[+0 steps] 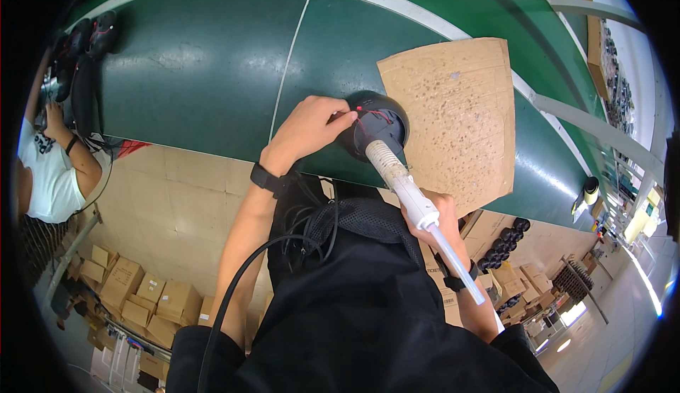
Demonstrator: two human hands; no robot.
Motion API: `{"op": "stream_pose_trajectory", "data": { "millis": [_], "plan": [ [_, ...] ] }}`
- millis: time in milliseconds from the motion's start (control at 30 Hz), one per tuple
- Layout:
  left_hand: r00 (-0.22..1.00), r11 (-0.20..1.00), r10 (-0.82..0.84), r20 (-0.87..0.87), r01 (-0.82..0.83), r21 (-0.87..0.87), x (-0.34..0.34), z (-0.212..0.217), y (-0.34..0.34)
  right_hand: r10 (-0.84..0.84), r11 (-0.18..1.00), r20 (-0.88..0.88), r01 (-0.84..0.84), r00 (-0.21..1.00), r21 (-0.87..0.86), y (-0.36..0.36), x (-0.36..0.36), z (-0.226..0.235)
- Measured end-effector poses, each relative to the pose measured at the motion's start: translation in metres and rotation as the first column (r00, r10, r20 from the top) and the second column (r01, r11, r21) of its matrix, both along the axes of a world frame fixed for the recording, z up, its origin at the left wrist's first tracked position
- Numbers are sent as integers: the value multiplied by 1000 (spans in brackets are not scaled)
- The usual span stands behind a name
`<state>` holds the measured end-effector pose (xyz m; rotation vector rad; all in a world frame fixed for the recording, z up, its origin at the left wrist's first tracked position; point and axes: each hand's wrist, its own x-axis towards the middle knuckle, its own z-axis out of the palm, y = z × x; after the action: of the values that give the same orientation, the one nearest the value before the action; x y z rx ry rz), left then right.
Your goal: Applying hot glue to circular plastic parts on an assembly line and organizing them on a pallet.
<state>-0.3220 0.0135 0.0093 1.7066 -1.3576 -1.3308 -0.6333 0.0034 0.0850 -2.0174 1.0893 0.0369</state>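
Note:
A round black plastic housing (388, 104) with thin red wires (375, 114) sits on the green bench by its near edge. At its left rim my left hand (312, 125) is closed, thumb and forefinger pinching a red wire over the open inside. My right hand (440, 217) grips a white hot glue gun (407, 187), its fingers partly hidden beneath the body. The gun's ribbed front end reaches the housing's near side; the exact tip and any contact cannot be made out. A translucent glue stick (459, 269) juts out of the rear, toward me.
A spotted brown cardboard sheet (453, 116) lies right of the housing. At the bench's far left are black parts (88, 46) with wires and a co-worker's arm (67, 138). Cardboard boxes (152, 297) stand below left. A yellow-and-black roll (591, 189) is at the right end. A black cable (230, 287) crosses my left arm.

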Motion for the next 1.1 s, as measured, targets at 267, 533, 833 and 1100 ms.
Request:
{"op": "stream_pose_trajectory", "data": {
  "millis": [267, 533, 833, 1100],
  "plan": [
    [995, 995, 85, -59, -82, 64, 2, 0, 34, 47, 999, 77, -45, 996, -26, 2, -1, 3],
    [948, 967, 243, -206, -220, 129, -2, -24, 47, -11, 1000, 147, 10, 989, 10, 0, 10, 9],
    [996, 993, 74, 51, -69, -92, -11, -52, 53, -29, 997, 86, 23, 996, 72, -17, 5, 24],
    [981, 938, -60, 187, 119, -326, -57, -28, 21, -423, 906, 78, 422, 903, 22, 6, -69, 15]
  ]
}}
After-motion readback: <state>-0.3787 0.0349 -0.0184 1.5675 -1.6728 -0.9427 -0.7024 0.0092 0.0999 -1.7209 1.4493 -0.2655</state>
